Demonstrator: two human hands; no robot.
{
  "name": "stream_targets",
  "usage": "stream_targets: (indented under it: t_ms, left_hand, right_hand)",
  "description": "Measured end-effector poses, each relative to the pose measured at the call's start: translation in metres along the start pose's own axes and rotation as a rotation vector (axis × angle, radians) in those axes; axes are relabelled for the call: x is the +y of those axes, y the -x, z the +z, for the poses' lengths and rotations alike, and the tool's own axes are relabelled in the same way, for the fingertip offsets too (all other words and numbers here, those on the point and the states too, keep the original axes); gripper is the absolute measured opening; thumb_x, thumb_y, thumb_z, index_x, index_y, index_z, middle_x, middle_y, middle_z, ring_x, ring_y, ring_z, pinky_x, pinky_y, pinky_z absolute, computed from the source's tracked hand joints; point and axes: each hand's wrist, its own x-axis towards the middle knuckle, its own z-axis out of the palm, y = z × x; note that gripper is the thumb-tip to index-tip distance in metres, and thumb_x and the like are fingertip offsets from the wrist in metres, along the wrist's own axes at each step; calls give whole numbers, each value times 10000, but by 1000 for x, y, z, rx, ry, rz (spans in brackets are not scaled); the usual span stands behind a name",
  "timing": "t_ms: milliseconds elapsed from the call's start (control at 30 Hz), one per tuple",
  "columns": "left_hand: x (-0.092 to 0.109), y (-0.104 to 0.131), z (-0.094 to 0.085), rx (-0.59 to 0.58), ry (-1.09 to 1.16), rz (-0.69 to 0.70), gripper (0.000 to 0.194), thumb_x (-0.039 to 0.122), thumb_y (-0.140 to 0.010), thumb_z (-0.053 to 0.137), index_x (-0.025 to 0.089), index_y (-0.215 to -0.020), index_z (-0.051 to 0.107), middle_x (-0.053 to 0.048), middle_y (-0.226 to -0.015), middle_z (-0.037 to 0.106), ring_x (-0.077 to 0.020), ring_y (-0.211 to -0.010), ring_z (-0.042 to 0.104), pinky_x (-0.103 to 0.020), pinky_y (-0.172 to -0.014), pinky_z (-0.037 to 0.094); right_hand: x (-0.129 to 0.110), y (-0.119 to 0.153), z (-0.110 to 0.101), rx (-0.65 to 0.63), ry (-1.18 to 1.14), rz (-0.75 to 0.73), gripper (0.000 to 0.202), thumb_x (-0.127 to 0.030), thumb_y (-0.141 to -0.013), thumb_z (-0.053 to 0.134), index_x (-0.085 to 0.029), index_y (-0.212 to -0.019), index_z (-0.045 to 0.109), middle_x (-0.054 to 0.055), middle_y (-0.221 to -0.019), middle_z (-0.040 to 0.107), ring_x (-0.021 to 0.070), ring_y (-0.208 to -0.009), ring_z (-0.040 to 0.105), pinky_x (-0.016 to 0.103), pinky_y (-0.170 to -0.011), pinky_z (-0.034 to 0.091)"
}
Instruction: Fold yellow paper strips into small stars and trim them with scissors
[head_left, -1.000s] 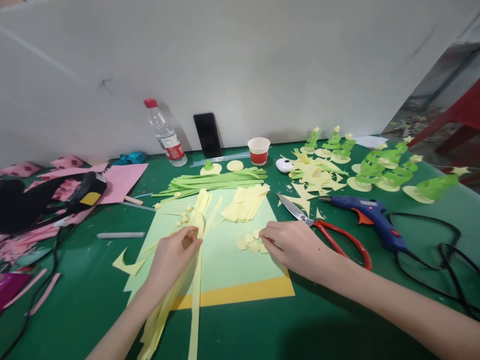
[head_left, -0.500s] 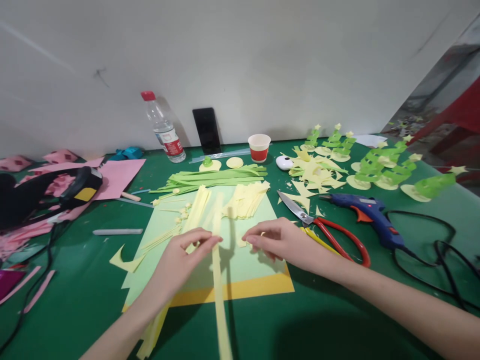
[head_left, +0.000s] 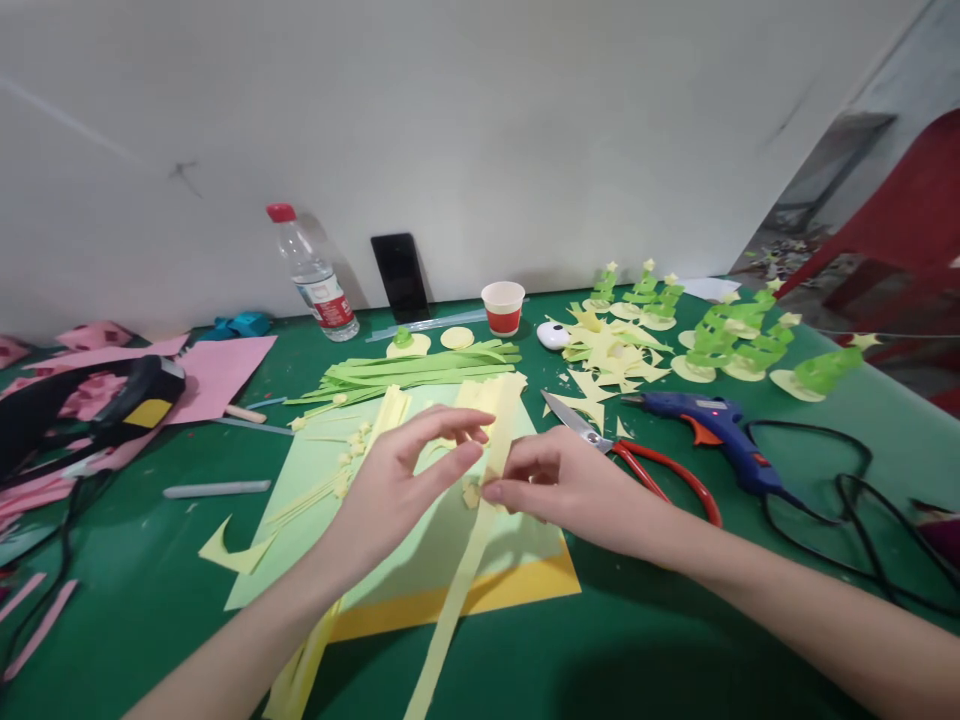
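A long pale yellow paper strip (head_left: 469, 575) runs from the near table edge up past my hands. My right hand (head_left: 559, 485) pinches it between thumb and fingers. Just left of the strip is my left hand (head_left: 409, 470), fingers curved and apart, with nothing visible between them. Under both hands lies a light green sheet (head_left: 405, 565) with a yellow-orange sheet (head_left: 525, 590) showing at its near edge. Pale yellow strips (head_left: 390, 410) and small folded paper stars (head_left: 352, 450) lie on it. A small yellow piece (head_left: 471, 494) sits beside my right thumb.
Red-handled scissors (head_left: 637, 455) and a blue glue gun (head_left: 712, 430) lie to the right, near yellow scraps (head_left: 611, 345) and green spiral paper trees (head_left: 712, 340). Behind are green strips (head_left: 412, 368), a paper cup (head_left: 503, 308), a phone (head_left: 401, 278) and a bottle (head_left: 319, 280).
The strip has passed from my left hand to my right and shifted rightward. My left hand has let go and its fingers have opened. The view has turned slightly right.
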Motion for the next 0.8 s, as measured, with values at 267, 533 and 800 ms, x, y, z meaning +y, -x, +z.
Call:
stream_targets:
  t_ms: [267,533,800]
  left_hand:
    - [4,-3,2,155,155,265,173,144,-734,694,299,-674,741,48,-761,665,-136,-705,598,-249,-664,485]
    - [8,8,5,161,226,429,313,22,-722,693,332,-747,729,86,-702,720,-141,-669,609,-304,-795,487]
    - [9,11,11,-27,377,142,235,127,-785,586,295,-770,750,32,-810,766,-183,-859,687,-289,-854,520]
  right_hand:
    - [-2,4,-4,5,-137,3,258,-162,-697,610,-167,-471,484,-79,-462,367,58,-464,288,230,-450,231]
    - [-12,14,-18,36,-490,-89,200,-307,-739,653,-167,-633,556,-65,-531,467,29,-393,293,192,-372,205]
    - [-10,14,-11,218,-439,-156,162,-131,-662,744,-176,-647,589,-61,-585,512,63,-540,457,168,-495,384]
